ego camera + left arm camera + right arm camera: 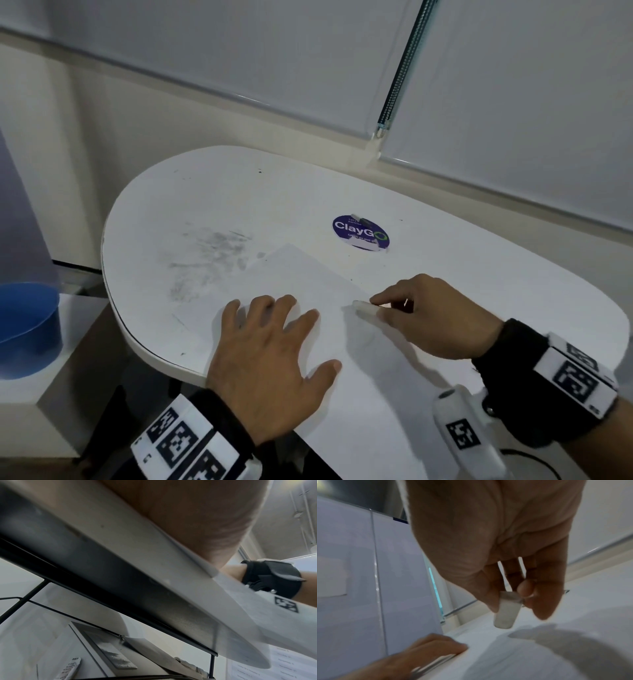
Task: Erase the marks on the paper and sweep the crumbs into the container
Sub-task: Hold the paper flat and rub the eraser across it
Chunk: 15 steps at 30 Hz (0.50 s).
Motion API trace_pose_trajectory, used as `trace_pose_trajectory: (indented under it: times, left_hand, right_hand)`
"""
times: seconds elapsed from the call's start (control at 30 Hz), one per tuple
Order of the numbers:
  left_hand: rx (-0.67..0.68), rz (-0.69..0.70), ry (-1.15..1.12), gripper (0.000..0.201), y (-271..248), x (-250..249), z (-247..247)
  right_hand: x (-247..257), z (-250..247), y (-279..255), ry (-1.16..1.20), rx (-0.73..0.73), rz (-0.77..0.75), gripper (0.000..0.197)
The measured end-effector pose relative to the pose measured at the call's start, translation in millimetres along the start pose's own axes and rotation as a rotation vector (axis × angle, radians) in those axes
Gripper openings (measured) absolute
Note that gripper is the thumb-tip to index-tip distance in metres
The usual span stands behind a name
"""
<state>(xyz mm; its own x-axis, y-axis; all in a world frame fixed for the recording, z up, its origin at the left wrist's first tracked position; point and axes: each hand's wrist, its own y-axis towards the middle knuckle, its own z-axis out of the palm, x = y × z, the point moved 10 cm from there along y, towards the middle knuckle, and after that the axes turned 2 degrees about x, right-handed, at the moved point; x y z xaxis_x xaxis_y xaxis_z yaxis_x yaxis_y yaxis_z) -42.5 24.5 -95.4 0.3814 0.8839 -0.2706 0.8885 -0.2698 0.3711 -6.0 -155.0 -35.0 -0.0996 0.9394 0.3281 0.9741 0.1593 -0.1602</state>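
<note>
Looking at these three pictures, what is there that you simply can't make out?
- Marks on the paper: too faint in the head view; blurred in the right wrist view.
- Eraser tip touching the paper or not: blurred.
- Left hand fingers: in the left wrist view the palm blocks them.
- Blue container: cut off by the head view's left edge.
- Crumbs: too small.

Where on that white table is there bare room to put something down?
Bare tabletop lies along the far rim behind the ClayGo sticker, though smudged at the left. Nearer, the paper, left hand and the right hand holding the eraser crowd it.
</note>
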Motion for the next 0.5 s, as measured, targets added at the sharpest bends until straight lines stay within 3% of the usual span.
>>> trace_pose_trajectory:
  times: [0.33, 0.5]
  left_hand:
    - [-0.026, -0.003, -0.062, 0.055, 2.3, -1.5, -10.3]
    - [0.005, 0.014, -0.041, 0.060, 2.1, -0.7, -3.2]
  right_hand:
    - [-2.3, 8.5, 4.0, -0.042, -0.042, -0.018, 0.022]
    - [-15.0, 2.0, 11.7, 0.048, -0.073, 0.002, 0.026]
